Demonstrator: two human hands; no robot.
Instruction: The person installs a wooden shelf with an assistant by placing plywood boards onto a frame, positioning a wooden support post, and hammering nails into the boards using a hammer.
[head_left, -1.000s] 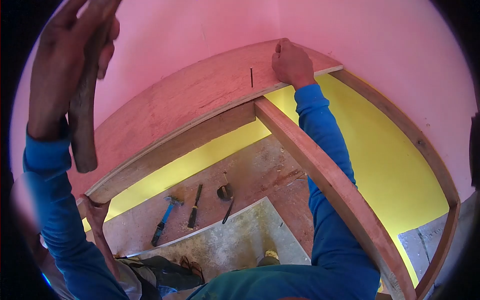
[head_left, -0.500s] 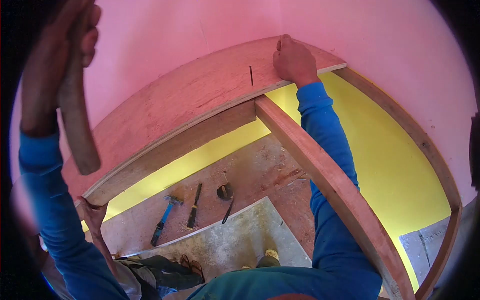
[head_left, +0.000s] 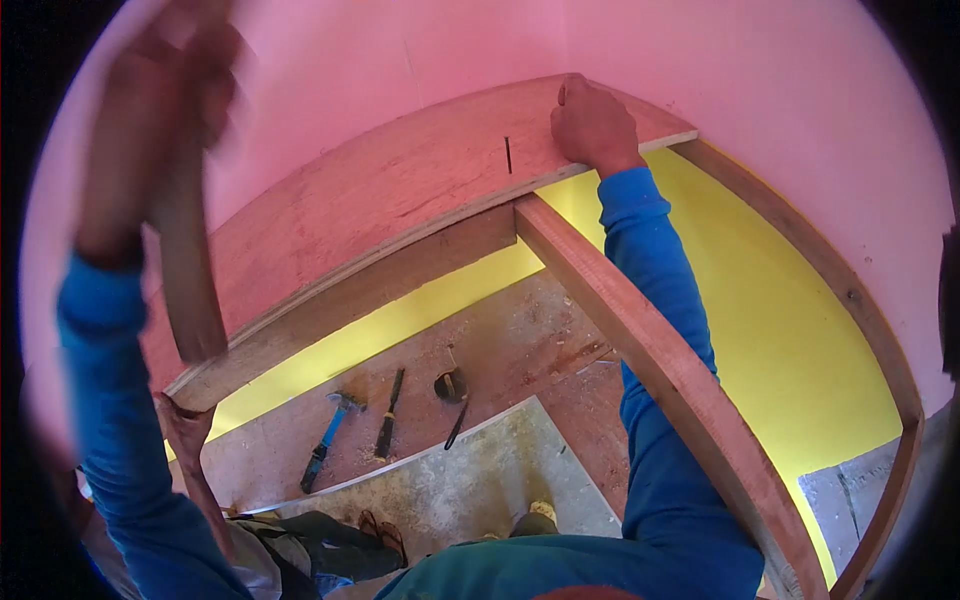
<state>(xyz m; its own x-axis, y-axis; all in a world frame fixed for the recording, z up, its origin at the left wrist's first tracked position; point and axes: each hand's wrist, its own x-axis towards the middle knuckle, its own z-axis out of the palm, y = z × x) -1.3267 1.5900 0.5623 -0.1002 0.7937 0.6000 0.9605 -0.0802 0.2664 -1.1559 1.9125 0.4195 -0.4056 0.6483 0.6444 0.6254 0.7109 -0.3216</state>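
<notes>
My left hand [head_left: 165, 130], blurred and raised at the upper left, is closed around a thick wooden tool handle [head_left: 190, 285]. Its lower end hangs down past my wrist, and the tool's head does not show. My right hand [head_left: 597, 125] rests as a fist on the far right of the plywood board [head_left: 400, 175]; whatever its curled fingers hold, if anything, is hidden. Between my hands, closer to the right one, a dark nail [head_left: 508, 155] stands upright out of the board. Beneath the board runs a wooden frame with a crossbeam [head_left: 650, 350] coming towards me.
On the floor below lie a blue-handled hammer [head_left: 325, 440], a chisel-like tool [head_left: 390, 415] and a dark tape measure [head_left: 450, 384]. Another person's hand [head_left: 187, 435] touches the board's left end from below. Pink walls [head_left: 740, 70] border the board; a frame rail [head_left: 850, 290] curves along the right.
My left hand has shifted right with the wooden tool handle and is more blurred. My right hand and the nail stay in place on the board, apart from a slight view shift.
</notes>
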